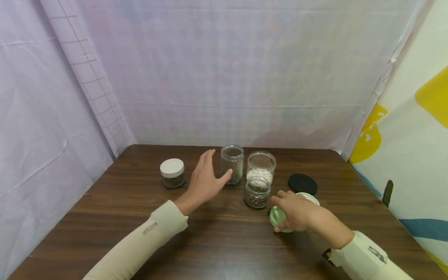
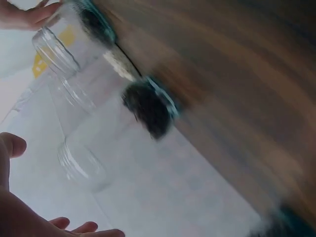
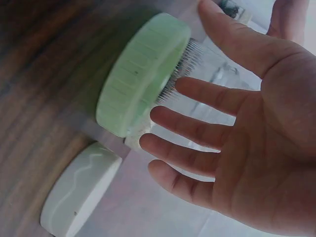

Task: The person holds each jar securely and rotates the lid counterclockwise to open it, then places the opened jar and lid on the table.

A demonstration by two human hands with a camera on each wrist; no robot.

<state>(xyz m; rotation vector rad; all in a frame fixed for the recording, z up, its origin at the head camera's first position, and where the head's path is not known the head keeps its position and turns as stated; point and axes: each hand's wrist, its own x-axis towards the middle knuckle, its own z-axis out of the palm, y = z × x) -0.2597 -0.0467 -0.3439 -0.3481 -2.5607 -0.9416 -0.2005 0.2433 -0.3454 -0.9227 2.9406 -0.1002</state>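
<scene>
My left hand, fingers and thumb spread, is beside a tall clear jar with contents in its lower part. Whether they touch is unclear in the head view; the left wrist view shows a gap between the fingers and the jar. Over a light green lid is my right hand. The right wrist view shows its fingers extended and apart, with the ridged lid lying hollow side up on the table. Nearest that hand stands a small uncapped jar with dark speckled contents.
Behind the small jar is a wide uncapped jar holding white contents. A black lid lies to its right, with a white lid partly behind my right hand. A white-capped jar stands at left on the brown table.
</scene>
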